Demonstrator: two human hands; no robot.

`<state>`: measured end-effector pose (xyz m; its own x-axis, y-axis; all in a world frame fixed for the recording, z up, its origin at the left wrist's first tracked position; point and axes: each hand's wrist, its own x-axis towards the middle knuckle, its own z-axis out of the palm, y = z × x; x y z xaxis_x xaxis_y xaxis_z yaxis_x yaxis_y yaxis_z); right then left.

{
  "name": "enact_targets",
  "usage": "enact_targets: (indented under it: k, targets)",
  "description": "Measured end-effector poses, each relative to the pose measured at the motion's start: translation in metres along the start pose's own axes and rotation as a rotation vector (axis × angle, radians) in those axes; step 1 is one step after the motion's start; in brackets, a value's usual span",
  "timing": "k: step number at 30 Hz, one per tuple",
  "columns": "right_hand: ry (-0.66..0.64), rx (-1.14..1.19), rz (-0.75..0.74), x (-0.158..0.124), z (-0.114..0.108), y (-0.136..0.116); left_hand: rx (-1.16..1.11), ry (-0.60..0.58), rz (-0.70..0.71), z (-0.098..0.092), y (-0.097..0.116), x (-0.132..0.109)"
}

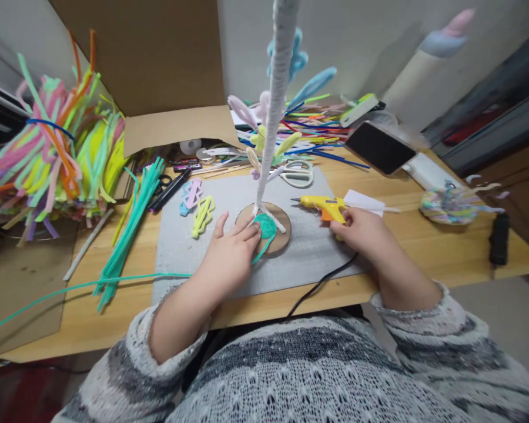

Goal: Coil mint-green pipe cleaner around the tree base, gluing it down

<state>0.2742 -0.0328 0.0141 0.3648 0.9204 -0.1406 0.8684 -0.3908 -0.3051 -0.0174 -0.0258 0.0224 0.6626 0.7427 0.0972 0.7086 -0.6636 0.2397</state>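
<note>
My left hand (227, 252) lies with its fingers stretched out, fingertips touching a flat coil of green pipe cleaner (265, 225). The coil rests on a round wood slice (283, 238). From that slice rises a white-wrapped post (271, 123), with pastel pipe-cleaner flowers and loops around it. A green strand trails from the coil under my left hand and off to the left. My right hand (365, 235) grips a yellow hot glue gun (324, 204) by its handle, the nozzle pointing left toward the post, apart from the coil.
A bundle of green pipe cleaners (130, 232) and small zigzag pieces (203, 216) lie left. Scissors (297, 173), loose pipe cleaners (321, 141) and a phone (380, 148) are behind. A black cord (320, 285) crosses the grey mat (291, 273) toward the table's front edge.
</note>
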Motion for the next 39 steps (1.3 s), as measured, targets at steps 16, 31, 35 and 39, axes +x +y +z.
enact_targets:
  k: [16,31,35,39]
  targets:
    - [-0.297,1.566,0.098,-0.013,-0.04,0.0,-0.119,0.104,-0.009,-0.017,0.002,-0.003]
    - [-0.207,0.624,-0.343,-0.007,-0.053,-0.004,-0.035,-0.105,0.141,-0.006,0.012,-0.007]
    - [-0.282,0.466,-0.467,0.001,-0.054,-0.008,-0.05,-0.097,0.159,-0.002,0.012,-0.007]
    - [-0.417,0.341,-0.472,-0.005,-0.048,-0.034,-0.067,-0.085,0.158,-0.002,0.012,-0.007]
